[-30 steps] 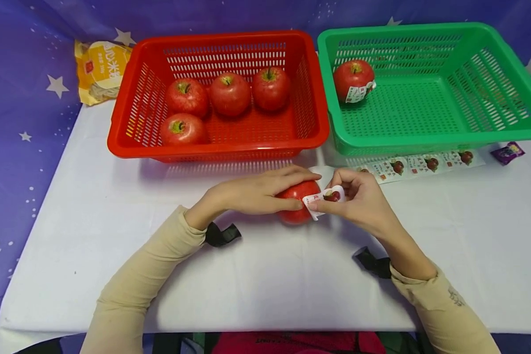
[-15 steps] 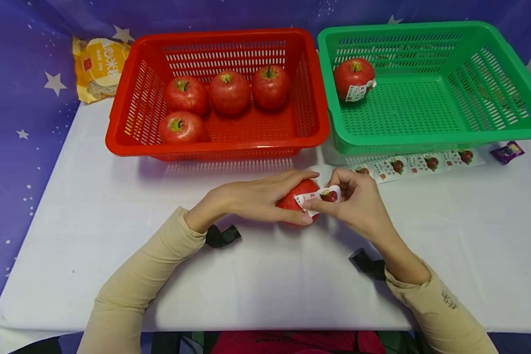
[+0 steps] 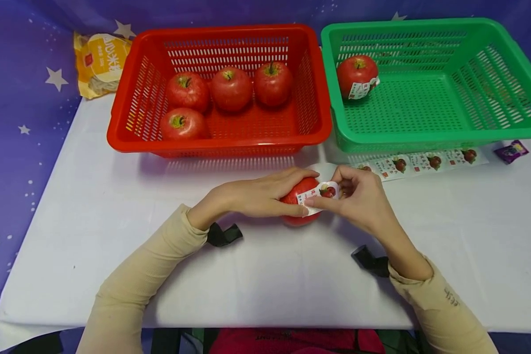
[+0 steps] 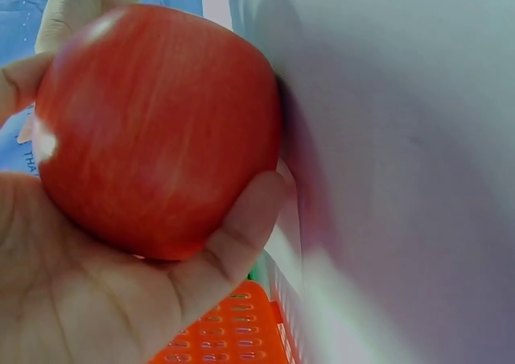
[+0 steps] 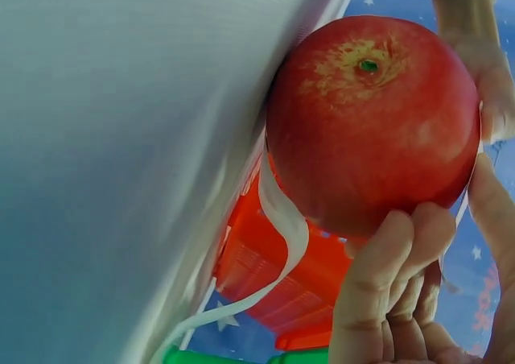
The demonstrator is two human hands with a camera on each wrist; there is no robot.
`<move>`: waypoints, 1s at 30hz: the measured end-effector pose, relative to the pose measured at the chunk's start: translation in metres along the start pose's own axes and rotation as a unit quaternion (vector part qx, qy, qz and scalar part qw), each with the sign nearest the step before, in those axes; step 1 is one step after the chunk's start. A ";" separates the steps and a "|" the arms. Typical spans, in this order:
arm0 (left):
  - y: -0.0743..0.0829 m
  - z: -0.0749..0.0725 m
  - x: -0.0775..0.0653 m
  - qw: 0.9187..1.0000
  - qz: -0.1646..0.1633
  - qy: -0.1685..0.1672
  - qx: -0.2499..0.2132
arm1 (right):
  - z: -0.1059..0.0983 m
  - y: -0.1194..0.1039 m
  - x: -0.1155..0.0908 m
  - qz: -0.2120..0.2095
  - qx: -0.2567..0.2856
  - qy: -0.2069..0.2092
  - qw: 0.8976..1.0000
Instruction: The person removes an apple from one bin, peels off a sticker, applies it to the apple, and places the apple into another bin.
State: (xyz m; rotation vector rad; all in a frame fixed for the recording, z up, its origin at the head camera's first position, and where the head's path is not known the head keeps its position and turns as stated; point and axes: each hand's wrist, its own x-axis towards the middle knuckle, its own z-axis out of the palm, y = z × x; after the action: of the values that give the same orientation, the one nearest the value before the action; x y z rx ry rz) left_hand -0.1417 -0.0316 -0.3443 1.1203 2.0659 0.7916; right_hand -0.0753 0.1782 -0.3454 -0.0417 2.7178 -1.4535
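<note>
A red apple [image 3: 297, 221] lies on its side on the white cloth, its stem end facing right, as the right wrist view of the apple [image 5: 378, 130] shows. My left hand [image 3: 256, 196] grips it from the left; in the left wrist view the fingers and thumb curve round the apple [image 4: 161, 130]. My right hand [image 3: 363, 201] pinches a white sticker [image 3: 329, 190] with a printed apple picture. One end of the sticker lies against the apple's top, under my left thumb tip; the other end stands off to the right.
Behind are a red basket [image 3: 221, 147] with several apples and a green basket [image 3: 425, 137] holding one stickered apple [image 3: 357, 73]. A strip of stickers [image 3: 418, 163] lies before the green basket, beside a purple wrapper [image 3: 511, 152]. A yellow packet [image 3: 102, 64] sits at the back left.
The sticker has shifted left, onto the apple's top, and now lies flatter. My left thumb has moved onto the sticker's edge. The baskets have stayed in place.
</note>
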 end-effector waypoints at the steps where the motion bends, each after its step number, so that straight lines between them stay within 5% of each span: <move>1: 0.000 0.000 0.000 1.000 0.001 -0.002 -0.001 | -0.001 0.002 0.001 0.001 0.009 -0.009 1.000; 6: -0.003 -0.001 0.002 1.000 0.015 -0.006 -0.007 | -0.003 0.012 0.009 0.011 0.098 -0.088 0.991; 15: -0.007 -0.001 0.004 0.999 0.047 -0.012 -0.023 | -0.004 0.034 0.022 -0.029 0.229 -0.208 0.950; 26: -0.018 -0.007 0.006 0.993 0.038 -0.032 -0.107 | -0.010 0.050 0.031 0.002 0.263 -0.265 0.928; 30: -0.020 -0.007 0.006 0.990 0.036 -0.044 -0.127 | -0.010 0.048 0.029 0.013 0.261 -0.261 0.929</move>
State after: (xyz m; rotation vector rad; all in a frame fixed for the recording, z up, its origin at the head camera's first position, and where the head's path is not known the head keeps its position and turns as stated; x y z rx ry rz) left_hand -0.1597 -0.0366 -0.3570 1.0709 1.8023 0.9923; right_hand -0.1051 0.2120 -0.3809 -0.3141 1.8587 -1.7925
